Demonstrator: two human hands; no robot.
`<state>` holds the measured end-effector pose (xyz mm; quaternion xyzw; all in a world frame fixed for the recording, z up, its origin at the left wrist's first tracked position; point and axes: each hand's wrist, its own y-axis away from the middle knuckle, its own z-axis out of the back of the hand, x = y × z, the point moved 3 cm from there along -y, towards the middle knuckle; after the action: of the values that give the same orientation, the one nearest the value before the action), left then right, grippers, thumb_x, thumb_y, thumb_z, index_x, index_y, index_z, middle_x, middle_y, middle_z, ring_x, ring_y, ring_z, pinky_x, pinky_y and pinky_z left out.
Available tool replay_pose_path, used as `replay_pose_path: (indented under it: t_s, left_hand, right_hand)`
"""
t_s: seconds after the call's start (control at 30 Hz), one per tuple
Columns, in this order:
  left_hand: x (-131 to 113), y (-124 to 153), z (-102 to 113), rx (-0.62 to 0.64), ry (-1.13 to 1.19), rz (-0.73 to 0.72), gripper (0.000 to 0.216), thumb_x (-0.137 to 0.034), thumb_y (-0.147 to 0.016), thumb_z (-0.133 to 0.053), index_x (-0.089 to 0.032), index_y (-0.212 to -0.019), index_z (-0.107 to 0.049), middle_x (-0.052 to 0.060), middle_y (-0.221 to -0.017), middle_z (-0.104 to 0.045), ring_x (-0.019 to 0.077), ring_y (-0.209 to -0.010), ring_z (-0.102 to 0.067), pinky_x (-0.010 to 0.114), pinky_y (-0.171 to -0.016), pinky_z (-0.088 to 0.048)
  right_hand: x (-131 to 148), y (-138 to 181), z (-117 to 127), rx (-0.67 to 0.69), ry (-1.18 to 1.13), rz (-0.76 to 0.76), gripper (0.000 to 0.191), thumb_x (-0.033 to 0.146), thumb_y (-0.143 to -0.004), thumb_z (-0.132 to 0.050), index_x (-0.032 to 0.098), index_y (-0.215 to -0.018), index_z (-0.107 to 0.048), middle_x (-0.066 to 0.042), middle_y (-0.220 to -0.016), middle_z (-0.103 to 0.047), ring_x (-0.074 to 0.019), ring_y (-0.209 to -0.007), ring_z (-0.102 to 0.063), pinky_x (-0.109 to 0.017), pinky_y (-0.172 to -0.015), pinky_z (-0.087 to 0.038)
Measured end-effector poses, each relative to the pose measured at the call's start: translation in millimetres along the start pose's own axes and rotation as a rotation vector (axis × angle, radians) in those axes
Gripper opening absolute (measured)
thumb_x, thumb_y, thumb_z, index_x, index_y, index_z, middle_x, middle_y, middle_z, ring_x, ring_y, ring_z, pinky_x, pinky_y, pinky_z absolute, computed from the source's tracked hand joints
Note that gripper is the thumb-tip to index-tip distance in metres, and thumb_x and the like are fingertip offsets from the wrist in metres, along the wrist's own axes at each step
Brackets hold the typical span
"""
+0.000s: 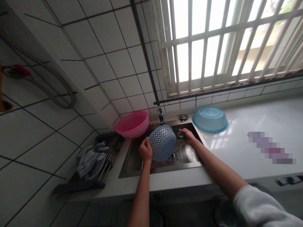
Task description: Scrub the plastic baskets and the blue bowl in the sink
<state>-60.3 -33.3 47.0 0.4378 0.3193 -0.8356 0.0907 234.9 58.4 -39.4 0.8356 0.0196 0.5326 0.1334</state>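
The pale blue lattice-work plastic basket (163,142) hangs tilted on its side over the stainless steel sink (132,164), just below the tap (160,116). The left hand (145,150) is clenched on its rim, and the right hand (188,136), beside the basket's far edge, is closed around a small green pad (181,135) (what kind is too small to tell). This looks like the scrubbing stage; reaching the rest of the lattice calls for a firm left grip while the pad meets the mesh.
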Motion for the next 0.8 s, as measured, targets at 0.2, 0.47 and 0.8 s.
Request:
replay_pose_path:
  t_s: [0.2,0.47,0.8]
  left_hand:
    - [-51.1,31.2,81.4,-0.189,-0.076,-0.313,0.052,-0.065,-0.099,-0.039,-0.024,-0.077,-0.063,0.006,-0.069,-0.063,0.0219,-0.067,-0.060,0.031,-0.066,-0.043]
    - [-131.8,-75.6,171.2,-0.786,-0.098,-0.531,0.054,-0.063,-0.104,-0.031,-0.024,-0.071,-0.048,0.002,-0.068,-0.051,0.0192,-0.069,-0.052,0.031,-0.070,-0.042]
    - [-39.2,-167.3,60.8,-0.100,-0.472,-0.689,0.065,-0.061,-0.106,-0.025,-0.015,-0.101,-0.071,0.015,-0.093,-0.071,0.0257,-0.087,-0.061,0.035,-0.087,-0.044]
  right_hand:
    - [-10.7,2.0,-9.7,-0.019,-0.144,-0.157,0.030,0.006,-0.070,-0.069,0.021,-0.093,-0.056,0.001,-0.072,-0.064,-0.0154,-0.066,-0.070,-0.025,-0.060,-0.058]
    - [-11.8,6.1,-14.0,0.021,0.149,-0.075,0.015,0.028,-0.082,-0.067,0.015,-0.089,-0.070,0.004,-0.055,-0.051,-0.0077,-0.040,-0.041,-0.018,-0.037,-0.022]
    - [-10.0,9.1,-25.5,0.048,0.737,0.159,0.056,0.060,-0.096,-0.057,0.019,-0.059,-0.059,-0.005,-0.056,-0.058,-0.0200,-0.063,-0.062,-0.026,-0.060,-0.041]
